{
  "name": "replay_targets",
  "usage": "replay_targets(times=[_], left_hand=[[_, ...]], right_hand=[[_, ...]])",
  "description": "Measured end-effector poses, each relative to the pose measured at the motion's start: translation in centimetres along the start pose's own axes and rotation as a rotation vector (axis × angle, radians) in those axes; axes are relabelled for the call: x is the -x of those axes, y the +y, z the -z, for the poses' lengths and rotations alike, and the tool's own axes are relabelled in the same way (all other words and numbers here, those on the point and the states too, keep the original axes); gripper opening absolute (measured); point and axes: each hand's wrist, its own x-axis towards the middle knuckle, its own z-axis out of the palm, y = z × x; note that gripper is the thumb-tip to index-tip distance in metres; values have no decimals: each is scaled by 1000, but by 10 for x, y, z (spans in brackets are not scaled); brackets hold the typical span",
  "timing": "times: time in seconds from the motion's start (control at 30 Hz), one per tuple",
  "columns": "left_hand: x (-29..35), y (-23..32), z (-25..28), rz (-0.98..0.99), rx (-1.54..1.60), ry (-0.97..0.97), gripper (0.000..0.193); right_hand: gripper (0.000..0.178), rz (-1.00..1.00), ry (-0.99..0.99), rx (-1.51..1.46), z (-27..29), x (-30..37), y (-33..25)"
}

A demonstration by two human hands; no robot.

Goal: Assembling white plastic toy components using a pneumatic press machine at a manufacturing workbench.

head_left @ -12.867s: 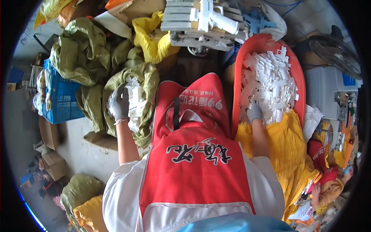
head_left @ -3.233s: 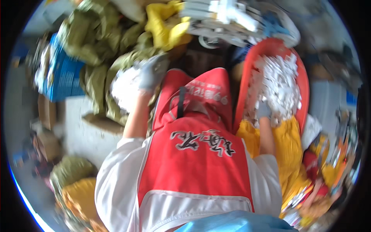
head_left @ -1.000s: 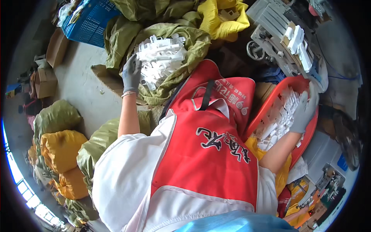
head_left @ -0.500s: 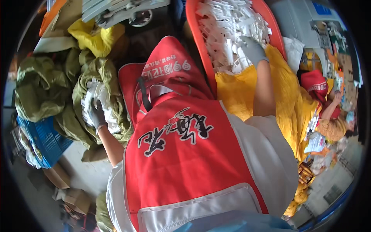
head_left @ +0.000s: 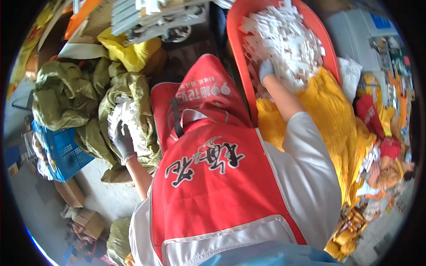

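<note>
My left hand (head_left: 122, 142), in a grey glove, lies over white plastic pieces (head_left: 129, 113) inside an olive-green woven sack (head_left: 145, 95). Its fingers look stretched and a little apart against the pieces. On the other side, my gloved right hand (head_left: 266, 72) reaches into a heap of small white plastic parts (head_left: 293, 42). That heap fills a long red tub (head_left: 330, 42). The right fingertips are sunk among the parts, so their grip is hidden. A yellow woven sack (head_left: 326, 111) is draped over the tub's near end, under my right forearm.
Between the two containers lies the red apron (head_left: 208, 177) over my lap. A blue plastic crate (head_left: 66, 153) and cardboard boxes (head_left: 88, 223) stand at left. Grey metal parts (head_left: 164, 20) are stacked at the back. Another person (head_left: 385, 173) is at the far right.
My right hand has moved left and toward me within the tub, its fingers now deeper in the parts. My left hand stays at the olive sack. The whole view has shifted slightly.
</note>
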Motion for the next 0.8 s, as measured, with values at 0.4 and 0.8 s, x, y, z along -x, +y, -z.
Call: replay_targets(times=[0.4, 0.8], left_hand=[[-57, 87, 31, -171, 285, 78, 26], [-162, 223, 63, -755, 393, 221, 28]], right_hand=[[41, 6, -128, -581, 62, 13, 150], [31, 224, -127, -726, 98, 81, 227]])
